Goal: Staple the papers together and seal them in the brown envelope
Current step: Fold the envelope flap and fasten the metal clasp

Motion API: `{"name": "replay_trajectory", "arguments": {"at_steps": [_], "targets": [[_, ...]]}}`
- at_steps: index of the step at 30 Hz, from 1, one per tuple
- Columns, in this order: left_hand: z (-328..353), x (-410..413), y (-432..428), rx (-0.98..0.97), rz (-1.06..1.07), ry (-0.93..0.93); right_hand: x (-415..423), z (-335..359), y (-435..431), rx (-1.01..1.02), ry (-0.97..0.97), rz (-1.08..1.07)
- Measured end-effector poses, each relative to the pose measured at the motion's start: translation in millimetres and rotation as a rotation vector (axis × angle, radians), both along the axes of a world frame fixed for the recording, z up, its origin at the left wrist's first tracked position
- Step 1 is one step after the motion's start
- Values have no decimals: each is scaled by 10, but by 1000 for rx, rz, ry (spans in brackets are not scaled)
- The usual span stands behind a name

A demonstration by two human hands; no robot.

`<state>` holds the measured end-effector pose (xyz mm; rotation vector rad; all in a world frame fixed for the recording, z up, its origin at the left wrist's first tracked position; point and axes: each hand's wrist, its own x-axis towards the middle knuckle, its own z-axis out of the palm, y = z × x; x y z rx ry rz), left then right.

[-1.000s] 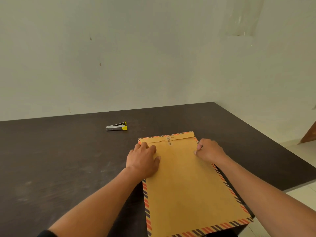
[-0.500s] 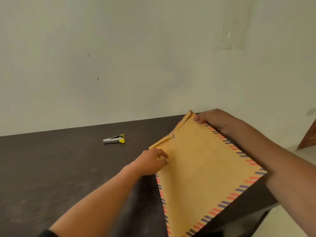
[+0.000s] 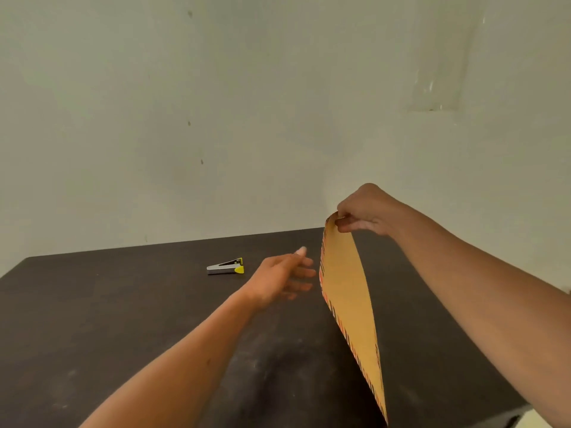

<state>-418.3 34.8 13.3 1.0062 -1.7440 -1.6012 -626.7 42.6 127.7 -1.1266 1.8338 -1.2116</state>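
Your envelope (image 3: 349, 298) is yellow-brown, with little red and dark stripes along its edge. The stapler (image 3: 225, 267) is silver with a yellow end and a bit of black. Your table (image 3: 108, 304) is dark brown with pale smudges. The wall (image 3: 216, 103) is pale grey-green with dark spots.

A dark brown table (image 3: 123, 335), dusty with pale scuffs, lies beneath the left fingers (image 3: 304, 271) and stretches away to their left. Behind the right fingers (image 3: 347, 223) rises a pale greenish wall (image 3: 216, 88). It has small dark specks (image 3: 189, 123) high above the left fingers and a glossy clear patch (image 3: 438, 81) above the right fingers.
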Motion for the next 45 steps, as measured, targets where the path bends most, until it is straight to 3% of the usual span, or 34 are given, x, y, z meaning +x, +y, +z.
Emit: {"name": "replay_trajectory", "arguments": {"at_steps": [5,10,13,15,19,23,28,32,35,37,41,45], "targets": [[47,343,-11,185,53,220,-86,-153,-134,-37,356,-142],[62,423,37,59,68,333,-275,-258,-242,89,760,-282],[126,365,78,-71,279,476,-350,-289,-201,116,897,-363],[129,335,60,-188,421,472,-420,-317,-181,122,945,-414],[49,308,14,-383,353,220,-551,-345,-153,163,905,-392],[-24,177,-61,-402,216,-81,-593,-329,-107,127,819,-340],[-23,211,-264,-409,284,-60,-721,-397,29,-71,681,-326],[-2,346,-392,-433,299,-63,-983,-645,206,-277,288,-328],[-13,401,-462,-462,335,-105,-1098,-958,310,-136,-54,-148],[-30,403,-493,-467,363,-117,-1095,-1159,351,-78,-183,-55],[-93,431,-495,-473,415,-167,-1036,-1418,363,-40,-99,3],[-281,509,-506,-457,457,-244,-1001,-1530,348,-41,91,-89]]}}
